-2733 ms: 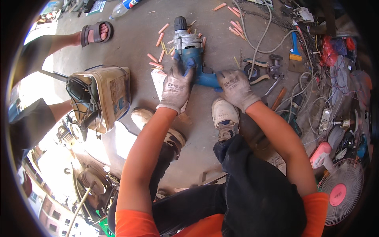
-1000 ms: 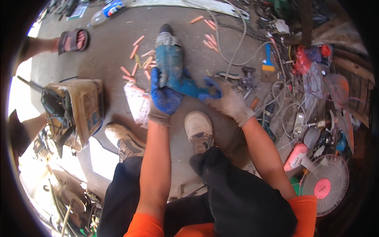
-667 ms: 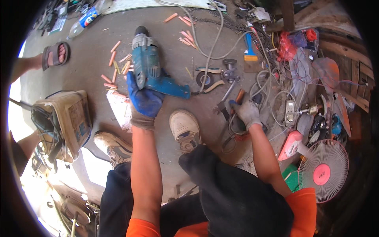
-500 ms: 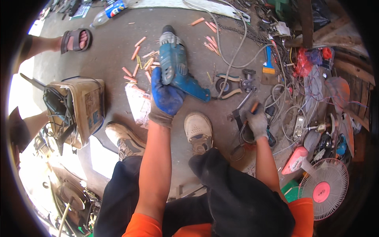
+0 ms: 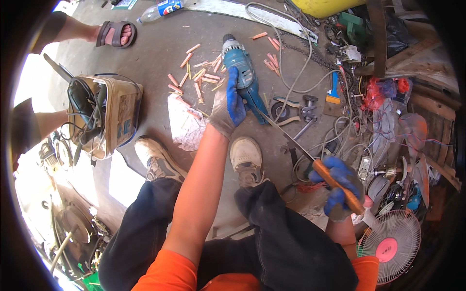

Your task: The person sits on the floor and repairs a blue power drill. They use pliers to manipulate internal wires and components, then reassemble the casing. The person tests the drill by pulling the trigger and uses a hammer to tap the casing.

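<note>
My left hand (image 5: pixel 227 104), in a blue and grey work glove, grips a blue power drill (image 5: pixel 249 89) by its body. The drill's dark chuck points away from me, low over the floor or resting on it; I cannot tell which. My right hand (image 5: pixel 340 186), also gloved, is closed round the orange-brown handle of a tool with a long thin metal shaft (image 5: pixel 297 145). It could be a screwdriver or a file. The far end of that shaft reaches the near end of the drill, whether touching or not I cannot tell.
Short orange sticks (image 5: pixel 199 89) lie scattered beyond my left hand. Pliers (image 5: pixel 286 110) and a loose cable (image 5: pixel 310 53) are to the right, with a fan (image 5: pixel 391 247) nearer me. On the left stand a tool bucket (image 5: pixel 127 109) and another person's sandalled foot (image 5: pixel 116 35).
My right hand has lifted the orange-handled tool from the floor clutter and swung its shaft toward the drill. My left hand and the drill have shifted right in view; the view itself has moved too.
</note>
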Tool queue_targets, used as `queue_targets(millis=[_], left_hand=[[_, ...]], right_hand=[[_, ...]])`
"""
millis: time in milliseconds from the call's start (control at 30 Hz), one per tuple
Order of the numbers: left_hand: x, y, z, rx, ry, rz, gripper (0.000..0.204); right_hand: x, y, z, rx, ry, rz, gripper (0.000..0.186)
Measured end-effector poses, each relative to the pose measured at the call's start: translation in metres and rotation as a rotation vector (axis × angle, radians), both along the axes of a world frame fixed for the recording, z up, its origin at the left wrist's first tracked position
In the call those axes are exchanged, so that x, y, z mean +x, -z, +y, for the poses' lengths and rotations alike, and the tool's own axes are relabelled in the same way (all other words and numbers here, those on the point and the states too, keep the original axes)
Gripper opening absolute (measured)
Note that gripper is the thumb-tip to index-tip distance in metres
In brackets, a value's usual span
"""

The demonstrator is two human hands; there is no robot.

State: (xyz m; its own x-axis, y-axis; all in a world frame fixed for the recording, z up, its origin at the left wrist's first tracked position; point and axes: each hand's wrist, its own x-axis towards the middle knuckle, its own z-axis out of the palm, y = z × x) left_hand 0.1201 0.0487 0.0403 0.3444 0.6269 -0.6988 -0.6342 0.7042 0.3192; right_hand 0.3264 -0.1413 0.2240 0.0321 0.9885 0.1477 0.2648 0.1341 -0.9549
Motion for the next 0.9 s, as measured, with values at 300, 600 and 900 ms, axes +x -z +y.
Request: queue_targets(millis=[300,600,900], left_hand=[[0.011,-0.001,0.002,0.026,0.024,0.13,0.04],[0.022,-0.005,0.001,0.053,0.025,0.218,0.048],[0.022,0.009,0.002,0.05,0.097,0.241,0.049]], right_hand=[[-0.019,0.02,-0.001,0.192,-0.112,-0.303,0.035],[-0.046,0.024,-0.003,0.231,-0.19,-0.506,0.034],[-0.073,0.026,-0.014,-0.045,0.228,0.122,0.022]])
